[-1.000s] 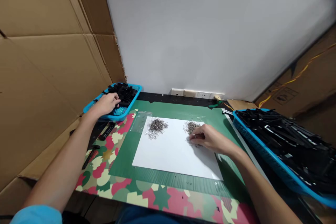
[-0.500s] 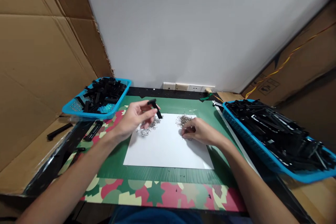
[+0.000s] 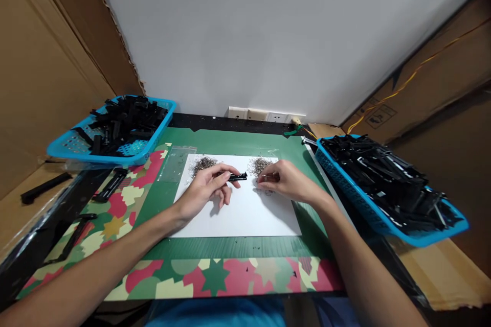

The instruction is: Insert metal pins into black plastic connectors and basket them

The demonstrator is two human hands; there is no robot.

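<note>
Landmark: the white sheet (image 3: 238, 204) lying on the green mat (image 3: 230, 248).

Left hand (image 3: 205, 189): forearm enters from the near-left corner of the sheet, the hand rests palm-down over its left half. Thumb and forefinger are pinched on one small black plastic bar (image 3: 237, 177), which lies roughly level above the sheet's centre, its free end aimed toward the right hand.

Right hand (image 3: 286, 183): forearm enters from the near-right corner, the hand sits over the sheet's right half with fingers curled down, fingertips together at the right pile of small metal parts (image 3: 260, 165). Whether a part is pinched between them cannot be told.

Count: two piles of metal parts on the sheet, the right one and a left pile (image 3: 202, 163), both near its far edge. Two blue baskets: the left basket (image 3: 72, 145) beyond the sheet's far-left corner, partly filled with black pieces; the right basket (image 3: 368, 212) just off the sheet's right side, heaped with long black strips. One clear bag (image 3: 174, 163) touches the sheet's left edge.
</note>
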